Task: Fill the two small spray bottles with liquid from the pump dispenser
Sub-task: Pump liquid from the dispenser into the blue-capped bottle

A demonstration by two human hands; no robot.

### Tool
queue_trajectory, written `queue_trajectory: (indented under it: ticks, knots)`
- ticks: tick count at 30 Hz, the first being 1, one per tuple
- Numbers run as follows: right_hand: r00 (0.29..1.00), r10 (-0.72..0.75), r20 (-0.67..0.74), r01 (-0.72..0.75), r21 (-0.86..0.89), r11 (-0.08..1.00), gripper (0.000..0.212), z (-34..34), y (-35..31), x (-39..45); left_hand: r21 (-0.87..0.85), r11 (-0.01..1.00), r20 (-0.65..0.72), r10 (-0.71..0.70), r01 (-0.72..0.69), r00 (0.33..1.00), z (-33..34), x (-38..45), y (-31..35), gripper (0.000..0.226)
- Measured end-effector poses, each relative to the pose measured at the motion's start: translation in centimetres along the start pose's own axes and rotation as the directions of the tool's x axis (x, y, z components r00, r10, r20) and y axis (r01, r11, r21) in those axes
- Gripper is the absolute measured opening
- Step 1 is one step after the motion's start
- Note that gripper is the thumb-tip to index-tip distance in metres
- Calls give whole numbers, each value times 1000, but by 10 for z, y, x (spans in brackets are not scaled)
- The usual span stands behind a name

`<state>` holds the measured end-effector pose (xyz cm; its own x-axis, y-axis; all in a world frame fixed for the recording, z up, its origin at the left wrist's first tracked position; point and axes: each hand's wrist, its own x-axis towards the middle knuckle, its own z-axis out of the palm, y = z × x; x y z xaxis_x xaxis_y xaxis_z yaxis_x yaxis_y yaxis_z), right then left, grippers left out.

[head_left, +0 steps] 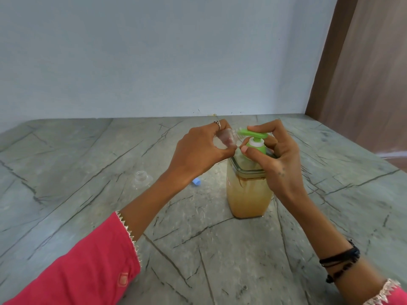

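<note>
Pink sleeve nearest, low left. Left hand curled round a small clear bottle, tilted, mouth just at the green spout. Right hand on the dispenser: forefinger atop the pump head, thumb and other fingers curled about the collar. Amber liquid inside, dispenser upright on the counter. Second bottle open, well left; blue cap between the two, lying on its side.

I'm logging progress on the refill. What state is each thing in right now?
Clear small spray bottle: gripped by left hand, tilted at the spout.
Second clear small bottle: uncapped on the table.
Green pump dispenser: upright, right hand on pump head.
Blue cap: lying loose.
</note>
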<state>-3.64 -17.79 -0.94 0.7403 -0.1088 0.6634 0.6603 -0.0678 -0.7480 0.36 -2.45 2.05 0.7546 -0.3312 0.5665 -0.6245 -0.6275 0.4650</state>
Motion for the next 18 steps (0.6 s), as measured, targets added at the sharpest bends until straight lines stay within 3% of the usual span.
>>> queue_trajectory:
  ticks: [9,18]
  knots:
    - [998,-47,33,50,-86,995,38,-2,0,1,-73,996,23,47,-45,999,-3,3,-5,37]
    - [999,-41,36,43,-52,998,38,-2,2,1,-294,955,86,64,-37,994,-3,-3,-5,36]
